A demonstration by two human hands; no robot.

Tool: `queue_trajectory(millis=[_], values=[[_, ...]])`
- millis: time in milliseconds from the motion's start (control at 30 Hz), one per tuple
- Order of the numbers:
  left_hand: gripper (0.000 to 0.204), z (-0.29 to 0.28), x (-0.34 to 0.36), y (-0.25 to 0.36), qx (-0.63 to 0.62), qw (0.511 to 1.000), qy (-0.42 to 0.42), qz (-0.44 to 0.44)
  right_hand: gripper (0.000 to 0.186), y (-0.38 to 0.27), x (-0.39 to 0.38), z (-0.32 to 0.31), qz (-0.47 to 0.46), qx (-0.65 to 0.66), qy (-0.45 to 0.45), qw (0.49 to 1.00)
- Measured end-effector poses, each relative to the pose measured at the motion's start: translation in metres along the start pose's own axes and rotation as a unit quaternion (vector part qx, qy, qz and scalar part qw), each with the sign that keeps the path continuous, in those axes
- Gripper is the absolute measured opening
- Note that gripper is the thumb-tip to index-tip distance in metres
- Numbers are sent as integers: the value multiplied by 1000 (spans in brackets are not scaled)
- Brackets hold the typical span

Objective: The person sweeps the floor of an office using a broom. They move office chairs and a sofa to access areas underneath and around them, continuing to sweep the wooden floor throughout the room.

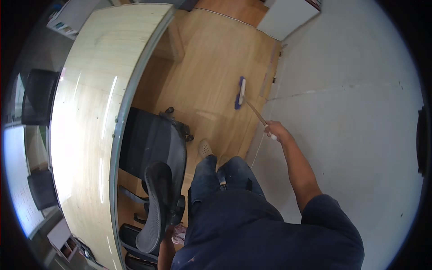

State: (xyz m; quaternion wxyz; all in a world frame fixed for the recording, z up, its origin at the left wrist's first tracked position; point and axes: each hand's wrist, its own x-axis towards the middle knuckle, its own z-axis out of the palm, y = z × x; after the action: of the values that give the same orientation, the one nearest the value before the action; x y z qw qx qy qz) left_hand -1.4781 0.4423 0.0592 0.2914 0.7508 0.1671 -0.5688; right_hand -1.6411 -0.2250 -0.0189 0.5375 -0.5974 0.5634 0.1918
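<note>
My right hand point(276, 130) is stretched forward beside the wall, its fingers wrapped round the white end of a broom's long brown handle. The broom point(243, 92) has a white head with blue-purple bristles, which rests on the wooden floor ahead of me, near the foot of the wall. Low at my left side, a crumpled pinkish-white cloth point(179, 234) shows at my left hand point(170, 230), which appears closed on it. The chair back and my body hide most of those fingers.
A long pale-topped table point(94, 90) runs along my left. Between it and me stands a black office chair point(153, 144) with a mesh back and castors. A grey wall point(342, 112) borders my right. A white cabinet point(288, 18) stands at the far end; more dark chairs point(40, 96) line the table's other side.
</note>
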Motion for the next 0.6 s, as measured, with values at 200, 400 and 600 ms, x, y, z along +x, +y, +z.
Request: queue_trajectory(millis=[200, 400, 600], values=[[40, 59, -46, 5, -39, 999, 27, -8, 61, -96, -8, 53, -66, 58, -85, 992], [35, 146, -79, 56, -57, 995, 75, -39, 58, -247, 111, 184, -164, 13, -258, 952], [31, 197, -87, 154, -17, 995, 77, -55, 19, -282, 244, 155, -46, 168, -245, 954]])
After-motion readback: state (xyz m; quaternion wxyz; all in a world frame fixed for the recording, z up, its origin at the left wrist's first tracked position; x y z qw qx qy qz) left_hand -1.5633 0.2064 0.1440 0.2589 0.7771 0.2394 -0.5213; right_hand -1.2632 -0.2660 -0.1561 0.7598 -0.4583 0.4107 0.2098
